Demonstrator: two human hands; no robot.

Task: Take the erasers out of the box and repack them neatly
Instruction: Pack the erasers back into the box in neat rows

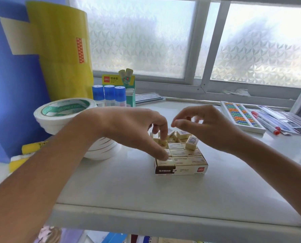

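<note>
— Where do the erasers (179, 152) lie?
— In the box (181, 170), mid-worktop (128, 186); near rows flat with long axes left-right, far ones jumbled.
— The grips?
— Left hand (137, 130) pinches an eraser at the box's left side. Right hand (204, 127) hovers over the far jumble, fingers curled, seemingly empty.
— Room?
— Open worktop near; tape rolls (65, 111) left.

box (181, 170) glossy card | shelf (146, 190) smooth semi-gloss | window (142, 35) frosted textured glass

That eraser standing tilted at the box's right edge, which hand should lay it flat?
Probably the right hand: it hovers just above the tilted eraser, while the left hand is busy, fingers among erasers at the box's left side.
</note>
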